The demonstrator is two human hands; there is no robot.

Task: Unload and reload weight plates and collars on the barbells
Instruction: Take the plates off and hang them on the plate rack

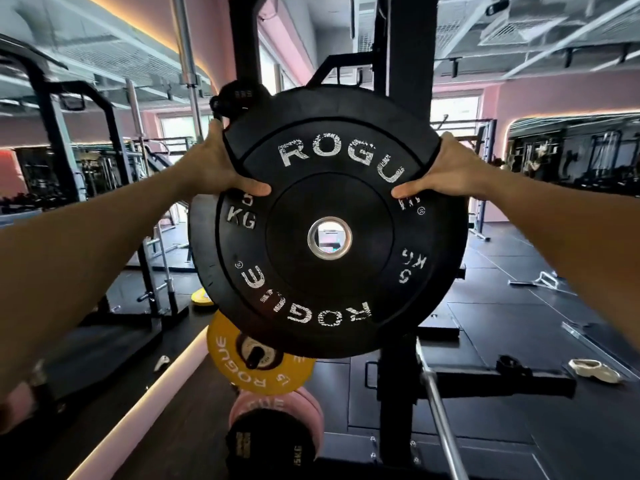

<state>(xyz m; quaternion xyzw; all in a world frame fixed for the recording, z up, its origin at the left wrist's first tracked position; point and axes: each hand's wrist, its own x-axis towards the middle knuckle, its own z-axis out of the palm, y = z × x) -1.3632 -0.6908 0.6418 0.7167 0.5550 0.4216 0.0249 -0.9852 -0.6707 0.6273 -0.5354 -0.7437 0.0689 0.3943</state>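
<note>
Gym surroundings fill the view: pink walls, black rubber floor [512, 299] tiles, exposed ceiling ducts and a black rack upright [410, 46] rising straight ahead. Between the hands, raised at about head height, is a black bumper plate [329, 271] with worn white ROGUE lettering, marked 5 KG, with a steel-ringed centre hole through which daylight shows. The left hand [211, 168] grips the plate's upper left rim, thumb pressed flat on the face near the KG marking; the right hand [446, 168] clamps the upper right rim the same way, thumb on the face. Both are closed around the plate's edge and carry it in the air. Just behind the plate, on the left hand's side, the rim of a second black plate [201, 244] shows. Below the hands, a yellow plate [232, 362] sits on a storage peg, and beneath it a pink plate [263, 405] and a small black plate [266, 445]. Below the right hand, a steel barbell [441, 417] shaft slants across the floor area, with a black collar [509, 365] and a pale shoe [594, 370] lying farther out on the floor. Beyond the left hand stand more racks and upright bars.
</note>
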